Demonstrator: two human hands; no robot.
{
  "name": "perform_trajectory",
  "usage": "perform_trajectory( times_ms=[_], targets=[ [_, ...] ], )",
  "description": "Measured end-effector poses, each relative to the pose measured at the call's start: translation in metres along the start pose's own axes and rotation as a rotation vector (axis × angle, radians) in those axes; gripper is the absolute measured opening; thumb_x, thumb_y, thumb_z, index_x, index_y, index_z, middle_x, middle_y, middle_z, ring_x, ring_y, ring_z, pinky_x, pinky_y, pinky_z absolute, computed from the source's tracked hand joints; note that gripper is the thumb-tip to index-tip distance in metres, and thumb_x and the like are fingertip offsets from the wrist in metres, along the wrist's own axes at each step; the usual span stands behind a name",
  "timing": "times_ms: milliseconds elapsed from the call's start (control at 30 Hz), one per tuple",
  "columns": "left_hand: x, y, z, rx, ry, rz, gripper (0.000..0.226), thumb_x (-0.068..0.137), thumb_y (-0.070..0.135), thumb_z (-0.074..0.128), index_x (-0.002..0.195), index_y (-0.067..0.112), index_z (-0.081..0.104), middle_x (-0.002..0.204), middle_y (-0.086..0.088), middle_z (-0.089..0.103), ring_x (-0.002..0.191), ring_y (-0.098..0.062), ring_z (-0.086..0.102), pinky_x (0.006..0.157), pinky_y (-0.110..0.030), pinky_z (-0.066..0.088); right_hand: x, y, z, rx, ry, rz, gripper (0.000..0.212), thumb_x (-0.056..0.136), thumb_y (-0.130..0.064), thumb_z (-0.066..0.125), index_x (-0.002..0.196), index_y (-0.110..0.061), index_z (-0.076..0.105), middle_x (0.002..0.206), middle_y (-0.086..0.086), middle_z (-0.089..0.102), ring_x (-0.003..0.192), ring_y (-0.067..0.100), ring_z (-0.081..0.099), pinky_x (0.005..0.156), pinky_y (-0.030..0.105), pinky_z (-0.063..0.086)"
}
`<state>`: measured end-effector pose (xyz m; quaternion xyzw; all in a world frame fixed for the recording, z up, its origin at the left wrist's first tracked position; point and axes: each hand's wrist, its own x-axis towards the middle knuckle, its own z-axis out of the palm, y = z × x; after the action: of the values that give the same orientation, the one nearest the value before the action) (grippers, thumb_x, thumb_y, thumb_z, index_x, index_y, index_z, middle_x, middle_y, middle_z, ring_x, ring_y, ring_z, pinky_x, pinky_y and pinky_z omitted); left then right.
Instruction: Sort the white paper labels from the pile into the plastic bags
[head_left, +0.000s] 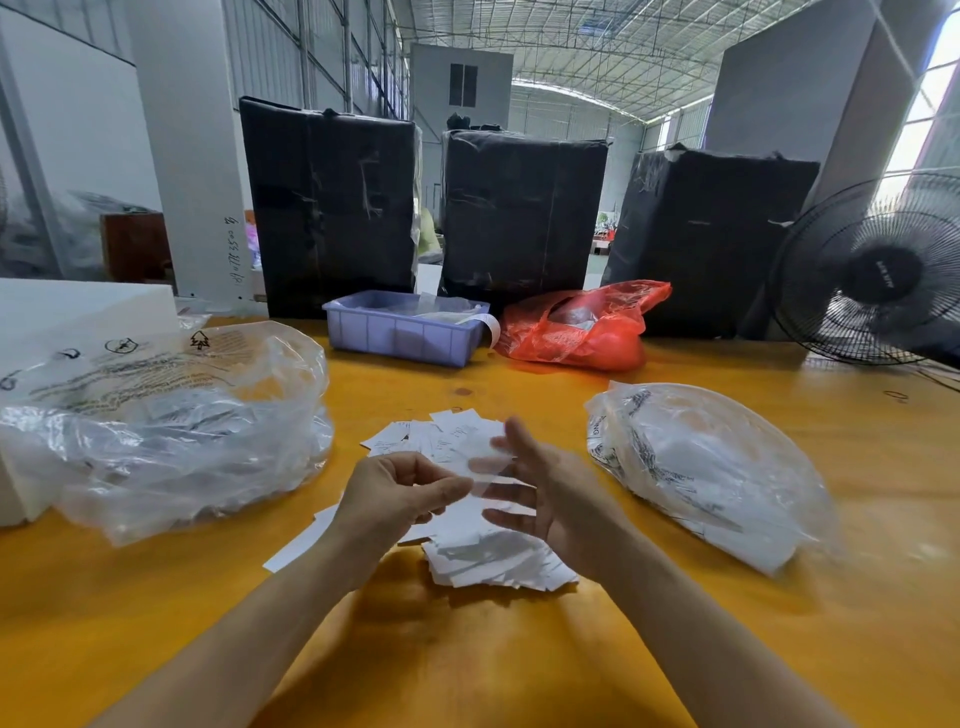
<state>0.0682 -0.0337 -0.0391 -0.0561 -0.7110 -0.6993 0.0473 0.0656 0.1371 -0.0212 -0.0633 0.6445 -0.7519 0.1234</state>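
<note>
A high warehouse hall with a curved lattice roof lies behind a yellow table (493, 649) whose near part, in front of the arms, is bare wood. Along the far edge stand three black wrapped bales (332, 208), leaving only narrow gaps between them, and a black fan (878, 275) closes off the far right corner. In front of the bales sit a lilac plastic tray (400, 332) holding clear film and a strip of white paper that hangs over its right rim, and just to its right a crumpled red bag (582, 327).

The pile of white labels (488, 561) lies mid-table, between two clear plastic bags. The left bag (171, 431) is large and rumpled, with white labels showing through it. The right bag (696, 462) lies well apart from the pile and is also packed with white labels. A strip of bare table runs between the pile and each bag.

Both hands hover over the pile. The left hand (400, 493) has its fingers curled, pinching a blurred white label (480, 454) at its lower edge. The right hand (545, 493) is spread, fingers straight, beside that label; whether it touches the label cannot be told through the blur.
</note>
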Motion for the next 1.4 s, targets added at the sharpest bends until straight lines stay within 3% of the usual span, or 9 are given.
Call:
perform_trajectory(
  times_ms=[67,200,500,700,867,967,1100,1200,1400],
  targets=[
    [0.000,-0.001,0.001,0.026,-0.014,0.022,0.017,0.063,0.018,0.081,0.061,0.011,0.066,0.054,0.000,0.062,0.051,-0.007,0.056,0.053,-0.020,0.046,0.000,0.002,0.003,-0.060,-0.008,-0.015,0.069,0.054,-0.050,0.078,0.112,-0.018,0.062,0.097,0.000,0.071,0.088,0.015,0.066,0.073,0.028,0.054],
    [0.000,0.002,-0.001,-0.066,-0.008,-0.020,0.023,0.057,0.021,0.079,0.064,0.005,0.063,0.053,-0.002,0.059,0.048,-0.009,0.053,0.050,-0.019,0.045,-0.002,0.004,0.000,-0.061,-0.059,-0.048,0.027,0.060,-0.026,0.081,0.080,-0.014,0.068,0.077,-0.001,0.065,0.075,0.011,0.061,0.075,0.029,0.053],
    [0.001,0.004,-0.004,-0.118,-0.059,-0.095,0.026,0.052,0.019,0.079,0.065,0.005,0.061,0.063,-0.008,0.062,0.059,-0.015,0.058,0.058,-0.022,0.049,-0.001,0.000,-0.004,0.054,0.037,-0.128,0.019,0.063,-0.018,0.074,0.078,-0.009,0.068,0.068,0.005,0.067,0.066,0.014,0.064,0.067,0.024,0.052],
    [0.001,0.004,-0.006,-0.034,-0.207,-0.051,0.089,0.043,0.039,0.093,0.121,0.022,0.053,0.113,0.004,0.067,0.104,-0.013,0.065,0.086,-0.029,0.053,-0.003,0.001,-0.001,-0.334,0.020,-0.320,0.008,0.084,-0.011,0.068,0.078,-0.006,0.070,0.062,0.000,0.068,0.058,0.007,0.061,0.060,0.018,0.047],
    [-0.005,0.010,-0.001,0.030,-0.238,0.054,0.041,0.057,0.017,0.081,0.095,0.003,0.071,0.083,-0.010,0.074,0.078,-0.018,0.070,0.068,-0.019,0.054,-0.002,0.005,0.009,-0.428,0.010,-0.386,0.014,0.081,-0.018,0.071,0.072,-0.008,0.070,0.059,0.003,0.066,0.052,0.007,0.059,0.054,0.016,0.045],
    [-0.001,0.009,0.000,0.023,-0.037,0.064,0.013,0.065,0.010,0.080,0.074,0.007,0.072,0.063,0.002,0.070,0.056,-0.002,0.060,0.053,-0.013,0.047,0.003,0.000,-0.003,-0.366,0.191,-0.419,0.024,0.087,-0.028,0.061,0.087,-0.005,0.067,0.074,0.007,0.070,0.058,0.011,0.064,0.054,0.018,0.049],
    [0.007,0.004,-0.011,-0.066,0.173,0.009,0.017,0.069,0.007,0.079,0.075,0.007,0.064,0.065,-0.003,0.064,0.060,-0.012,0.057,0.065,-0.025,0.049,0.011,0.007,-0.036,-0.889,0.507,-0.550,0.017,0.092,-0.008,0.057,0.104,-0.002,0.068,0.091,0.009,0.072,0.079,0.016,0.067,0.069,0.020,0.052],
    [0.009,0.001,-0.013,-0.102,0.234,-0.001,0.023,0.065,0.006,0.081,0.078,0.008,0.062,0.071,-0.007,0.067,0.061,-0.017,0.062,0.069,-0.028,0.051,0.017,0.020,-0.042,-1.137,0.412,-0.474,0.021,0.094,-0.009,0.054,0.109,-0.006,0.068,0.102,0.009,0.072,0.086,0.020,0.066,0.071,0.024,0.050],
    [0.011,-0.002,-0.013,-0.066,0.335,0.030,0.031,0.064,0.004,0.083,0.087,0.012,0.063,0.076,-0.006,0.072,0.067,-0.012,0.067,0.060,-0.016,0.046,0.023,0.029,-0.008,-1.215,0.108,-0.448,0.038,0.091,-0.033,0.059,0.128,-0.020,0.057,0.133,0.000,0.057,0.124,0.014,0.048,0.103,0.023,0.035]
  ],
)
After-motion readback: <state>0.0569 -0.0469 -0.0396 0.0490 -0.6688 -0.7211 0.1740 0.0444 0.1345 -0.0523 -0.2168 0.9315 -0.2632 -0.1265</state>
